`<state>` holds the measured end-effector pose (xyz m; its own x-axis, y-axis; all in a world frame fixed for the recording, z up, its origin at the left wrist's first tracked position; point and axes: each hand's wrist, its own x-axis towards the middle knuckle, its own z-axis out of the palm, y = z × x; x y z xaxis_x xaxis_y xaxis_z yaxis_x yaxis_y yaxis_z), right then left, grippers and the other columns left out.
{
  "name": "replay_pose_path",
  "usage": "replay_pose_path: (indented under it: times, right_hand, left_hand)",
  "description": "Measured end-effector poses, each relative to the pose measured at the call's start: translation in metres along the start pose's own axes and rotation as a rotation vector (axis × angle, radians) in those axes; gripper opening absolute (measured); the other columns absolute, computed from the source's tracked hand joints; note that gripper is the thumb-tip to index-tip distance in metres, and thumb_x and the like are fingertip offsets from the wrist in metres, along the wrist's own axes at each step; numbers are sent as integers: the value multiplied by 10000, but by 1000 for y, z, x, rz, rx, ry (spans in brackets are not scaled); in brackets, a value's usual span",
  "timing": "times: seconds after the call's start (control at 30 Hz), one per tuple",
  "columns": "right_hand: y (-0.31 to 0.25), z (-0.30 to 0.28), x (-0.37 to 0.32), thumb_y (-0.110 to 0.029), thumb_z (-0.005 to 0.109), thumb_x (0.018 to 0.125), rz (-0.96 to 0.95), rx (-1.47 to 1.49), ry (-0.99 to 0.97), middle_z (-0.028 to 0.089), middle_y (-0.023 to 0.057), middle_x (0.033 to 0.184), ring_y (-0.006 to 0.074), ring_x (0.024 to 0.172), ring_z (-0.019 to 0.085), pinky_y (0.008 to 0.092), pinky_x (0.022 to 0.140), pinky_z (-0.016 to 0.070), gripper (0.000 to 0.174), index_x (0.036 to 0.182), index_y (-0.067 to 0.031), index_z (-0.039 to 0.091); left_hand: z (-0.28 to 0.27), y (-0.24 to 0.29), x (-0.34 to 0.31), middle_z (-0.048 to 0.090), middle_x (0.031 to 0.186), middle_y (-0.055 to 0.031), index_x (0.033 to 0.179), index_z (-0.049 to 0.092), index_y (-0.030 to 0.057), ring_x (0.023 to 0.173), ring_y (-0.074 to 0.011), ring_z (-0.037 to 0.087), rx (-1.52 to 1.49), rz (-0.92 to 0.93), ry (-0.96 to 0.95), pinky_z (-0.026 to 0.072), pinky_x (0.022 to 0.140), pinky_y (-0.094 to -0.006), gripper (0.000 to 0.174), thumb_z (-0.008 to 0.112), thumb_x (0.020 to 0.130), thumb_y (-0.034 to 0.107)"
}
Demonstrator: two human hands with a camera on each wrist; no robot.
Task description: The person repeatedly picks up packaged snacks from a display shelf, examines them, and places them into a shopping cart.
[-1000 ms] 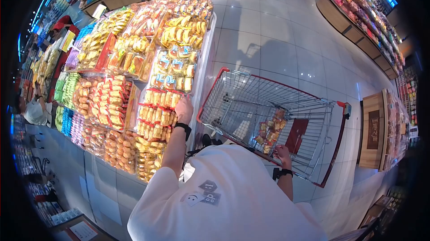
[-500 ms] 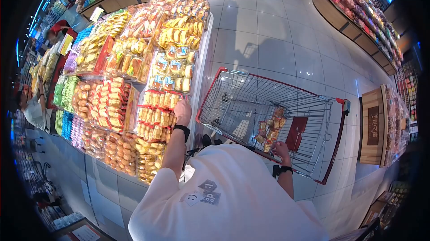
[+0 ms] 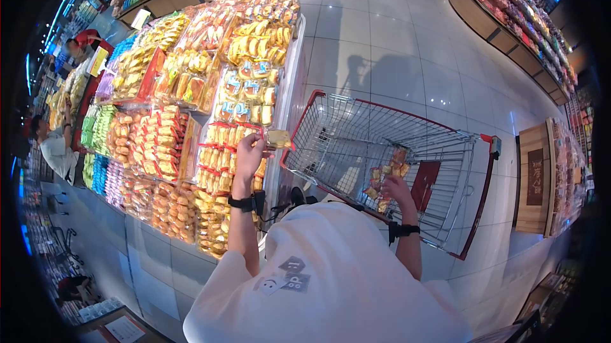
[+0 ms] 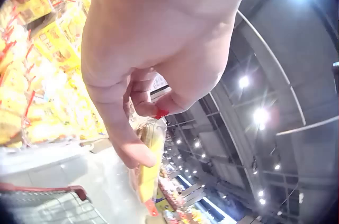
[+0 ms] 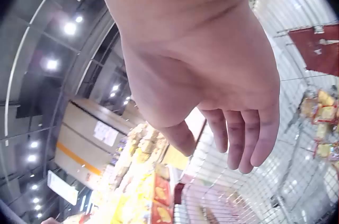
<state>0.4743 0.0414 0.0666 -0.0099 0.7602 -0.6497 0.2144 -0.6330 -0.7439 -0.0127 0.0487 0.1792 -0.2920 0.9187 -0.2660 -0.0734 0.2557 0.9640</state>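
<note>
My left hand pinches a clear-wrapped bread packet with red ends, at the right edge of the bread display. In the left wrist view, thumb and fingers grip one end of the packet, and its other end points away from the palm. Below the hand lie rows of similar red-ended packets. Over the near side of the shopping cart hangs my right hand. The right wrist view shows its fingers loosely extended, holding nothing. Several bread packets lie inside the cart, close by that hand.
The display's pale edge runs beside the cart. Wrapped rolls and other packaged breads are heaped across it. A wooden stand is at the right. At the far left, another person bends by the shelves.
My left hand has lifted a bread packet off the display rows and drawn it slightly back, the packet pointing toward the cart. My right hand has risen a little over the cart, its fingers looser.
</note>
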Motion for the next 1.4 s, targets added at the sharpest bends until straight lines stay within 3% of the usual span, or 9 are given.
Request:
replay_pose_path:
  times: [0.17, 0.23, 0.33, 0.5, 0.63, 0.77, 0.83, 1.03, 1.4]
  right_hand:
    - [-105, 51, -40, -224, 659, 952, -196, -123, -262, 673, 113, 1070, 149, 908, 672, 275, 739, 547, 481, 1354, -1, 517]
    - [-131, 69, -55, -182, 592, 983, -349, -4, -530, 663, 90, 1118, 132, 914, 648, 283, 805, 538, 393, 1334, -15, 532]
    - [-172, 84, -82, -154, 573, 995, -418, 141, -767, 646, 83, 1169, 132, 917, 648, 291, 824, 536, 364, 1327, -13, 525]
    - [-183, 112, -80, -132, 627, 970, -492, 144, -566, 653, 66, 1106, 121, 917, 644, 276, 788, 550, 320, 1250, 5, 557]
    - [-185, 111, -84, -93, 690, 926, -561, 180, -447, 651, 47, 1051, 98, 916, 633, 252, 751, 559, 315, 1200, 22, 582]
    - [-179, 103, -87, -62, 702, 909, -574, 77, -475, 652, 48, 1064, 98, 928, 636, 251, 765, 561, 315, 1188, 30, 588]
    - [-174, 103, -88, -41, 706, 899, -597, 120, -457, 653, 54, 1075, 101, 944, 642, 253, 780, 562, 313, 1181, 35, 595]
    - [-173, 99, -93, -53, 701, 904, -577, 158, -473, 680, 60, 1042, 110, 928, 657, 262, 775, 557, 304, 1182, 39, 619]
    - [-163, 100, -91, -140, 643, 964, -468, 182, -533, 706, 61, 952, 100, 815, 650, 268, 718, 540, 279, 1174, 43, 658]
  left_hand:
    - [25, 24, -31, 562, 824, -20, 849, 546, 31, 804, -154, 649, -338, 81, -163, 624, 782, -390, 132, 469, 955, 15]
    - [36, 20, -38, 660, 955, -96, 870, 563, 25, 945, -223, 683, -620, 114, -325, 610, 833, -426, 137, 462, 963, 19]
    - [70, 28, -57, 654, 989, -81, 866, 568, 21, 941, -191, 669, -607, 158, -354, 598, 875, -425, 137, 472, 921, -60]
    - [95, 5, -70, 627, 1150, -93, 826, 572, 23, 1016, -139, 626, -301, 262, -455, 537, 877, -304, 176, 556, 865, -148]
    - [104, 8, -79, 609, 1168, -77, 1002, 537, 46, 1019, -139, 622, -360, 306, -545, 511, 875, -274, 271, 632, 837, -146]
    - [111, 24, -86, 623, 1147, -69, 1121, 518, 43, 1009, -131, 623, -411, 190, -482, 506, 875, -264, 350, 652, 845, -126]
    - [112, 26, -86, 562, 991, -8, 1165, 537, 29, 938, -91, 557, -219, 90, -485, 484, 854, -251, 402, 641, 823, -154]
    - [120, 25, -89, 616, 1104, -60, 1321, 481, -30, 1043, -125, 607, -142, 128, -557, 509, 911, -279, 527, 642, 834, -153]
    - [120, 24, -92, 629, 1053, -56, 1298, 499, -27, 994, -113, 614, -97, 161, -564, 509, 885, -272, 527, 679, 815, -133]
